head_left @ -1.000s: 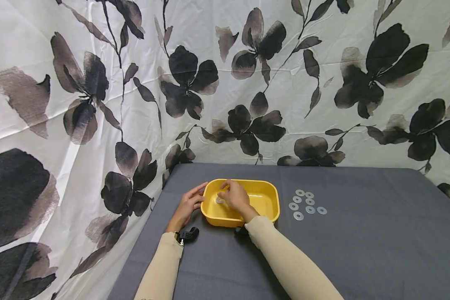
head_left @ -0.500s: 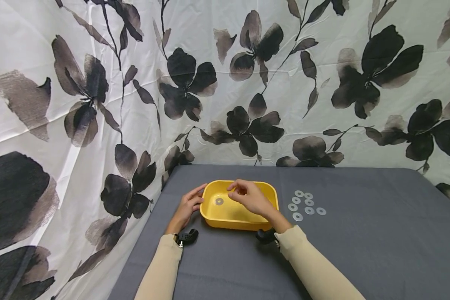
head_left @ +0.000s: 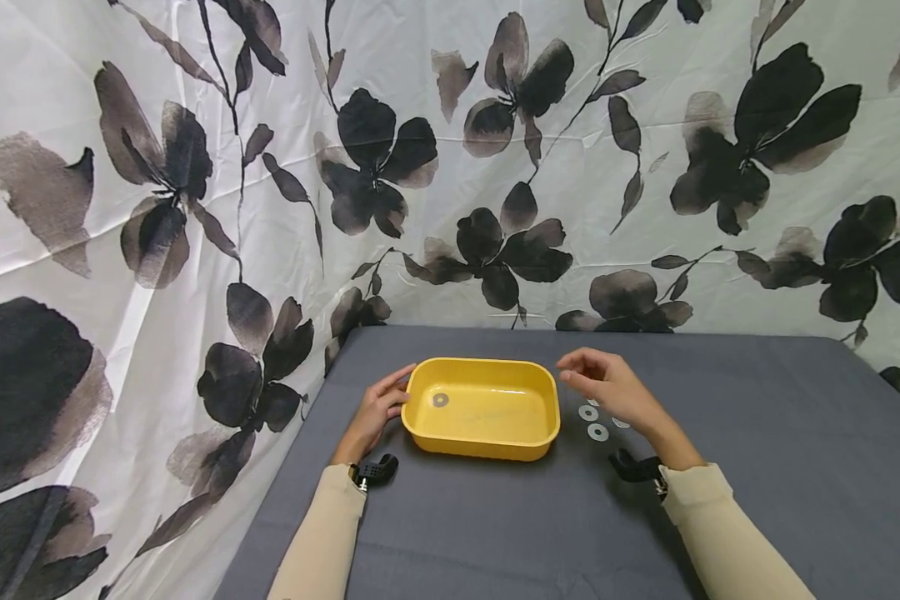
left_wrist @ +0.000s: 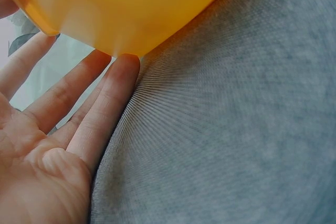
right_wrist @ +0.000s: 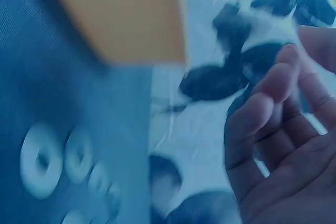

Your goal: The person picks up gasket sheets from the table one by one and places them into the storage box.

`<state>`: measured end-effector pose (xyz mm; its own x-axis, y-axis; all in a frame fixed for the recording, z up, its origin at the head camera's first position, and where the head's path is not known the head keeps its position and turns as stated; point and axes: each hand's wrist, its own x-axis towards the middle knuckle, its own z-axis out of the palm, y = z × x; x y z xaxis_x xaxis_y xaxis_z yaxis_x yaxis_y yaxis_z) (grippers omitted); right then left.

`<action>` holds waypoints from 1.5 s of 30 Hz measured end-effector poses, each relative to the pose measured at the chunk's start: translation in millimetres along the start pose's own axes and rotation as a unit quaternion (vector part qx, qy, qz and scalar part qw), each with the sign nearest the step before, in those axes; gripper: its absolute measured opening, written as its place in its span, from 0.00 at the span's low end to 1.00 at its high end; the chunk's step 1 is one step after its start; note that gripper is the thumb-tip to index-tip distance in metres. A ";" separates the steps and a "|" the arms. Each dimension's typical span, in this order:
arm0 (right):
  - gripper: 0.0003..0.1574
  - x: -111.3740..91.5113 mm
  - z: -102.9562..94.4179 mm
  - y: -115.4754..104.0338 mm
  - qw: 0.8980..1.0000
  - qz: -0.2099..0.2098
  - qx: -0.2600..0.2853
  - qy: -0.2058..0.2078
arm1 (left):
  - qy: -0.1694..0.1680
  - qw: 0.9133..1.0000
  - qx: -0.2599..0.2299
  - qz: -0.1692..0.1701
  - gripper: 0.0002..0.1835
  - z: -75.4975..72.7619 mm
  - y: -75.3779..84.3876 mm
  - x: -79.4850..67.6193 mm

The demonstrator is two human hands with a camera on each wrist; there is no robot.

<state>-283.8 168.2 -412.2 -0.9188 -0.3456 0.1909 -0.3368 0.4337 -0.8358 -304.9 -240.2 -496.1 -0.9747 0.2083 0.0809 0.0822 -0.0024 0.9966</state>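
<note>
A yellow plastic tub (head_left: 495, 421) sits on the grey cloth, with one flat metal washer (head_left: 434, 400) lying inside near its left end. My left hand (head_left: 369, 421) touches the tub's left side with extended fingers; in the left wrist view the fingertips (left_wrist: 125, 64) meet the translucent wall (left_wrist: 136, 14). Just right of the tub, my right hand (head_left: 611, 390) hovers over loose washers (head_left: 592, 432), hiding most of them in the head view. Its fingers are loosely bent with nothing between them. In the right wrist view several washers (right_wrist: 28, 166) appear blurred, below that hand's fingers.
The grey cloth-covered table (head_left: 780, 467) stretches to the right and toward me. Behind it and along its left side hangs a white curtain (head_left: 405, 50) with dark flowers. A black wrist-camera mount (head_left: 633, 467) sits under the right wrist, another (head_left: 377, 472) under the left.
My right hand has let go of the washer inside the tub, lifted away and moved right, over the loose washers. The left hand has stayed against the tub.
</note>
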 end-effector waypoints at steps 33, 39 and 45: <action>0.13 -4.2 -2.5 74.1 0.969 0.078 -0.234 -0.021 | -0.024 1.000 0.002 -0.003 0.28 4.7 21.8 -9.2; 0.13 -3.7 0.0 75.4 0.968 0.085 -0.234 -0.015 | -0.022 1.000 0.001 -0.003 0.28 4.4 21.5 -9.0; 0.12 -3.6 2.4 73.0 0.970 0.073 -0.230 -0.013 | -0.019 1.000 0.000 -0.007 0.28 4.0 21.1 -8.8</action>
<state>-304.5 199.1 -475.1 -0.9602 -0.2703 0.0706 -0.2653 0.8031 -0.5335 -293.7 -238.1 -475.9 -0.9674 0.2444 0.0664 0.0689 0.0017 0.9976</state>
